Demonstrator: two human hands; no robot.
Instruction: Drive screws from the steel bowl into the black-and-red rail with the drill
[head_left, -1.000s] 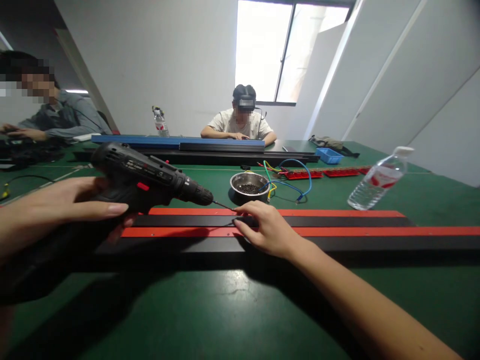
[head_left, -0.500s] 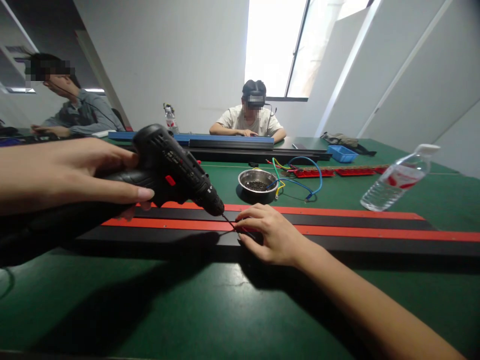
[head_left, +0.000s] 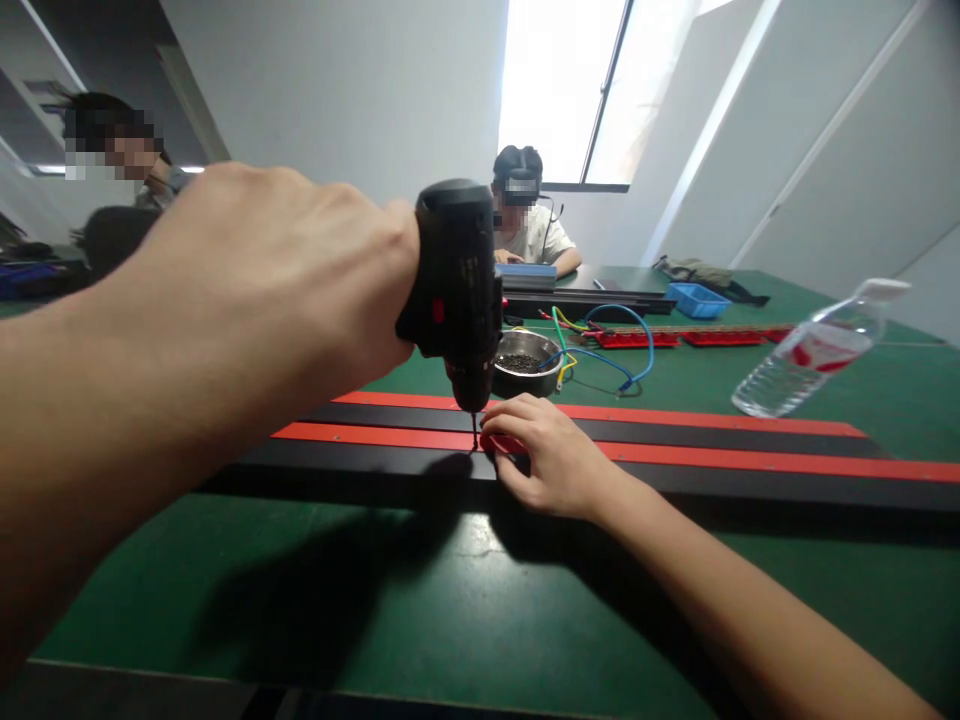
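My left hand point(head_left: 330, 270) is wrapped round the grip of a black cordless drill point(head_left: 465, 290) with a red button on its side. The drill stands upright, bit pointing down. Its thin bit point(head_left: 474, 430) meets the red strip on the near black bar point(head_left: 360, 460); whether a screw sits under the tip is too small to tell. Just right of the bit, my right hand point(head_left: 551, 455) rests on the bar, fingers curved and thumb apart, with red strip showing in the gap. No object is visible in it. A second bar with a red strip point(head_left: 675, 418) lies directly behind.
A metal bowl point(head_left: 551, 378) of small dark screws stands behind the bars, beside coloured cables point(head_left: 637, 375). A tilted water bottle point(head_left: 817, 350) is at the right. Farther back are a blue basket point(head_left: 697, 300), red parts point(head_left: 724, 338) and dark rails. Two people sit beyond.
My left hand has risen and swung the drill from a slant to upright, shifting it right. The right hand has stayed near the same spot, its finger and thumb slightly farther apart.
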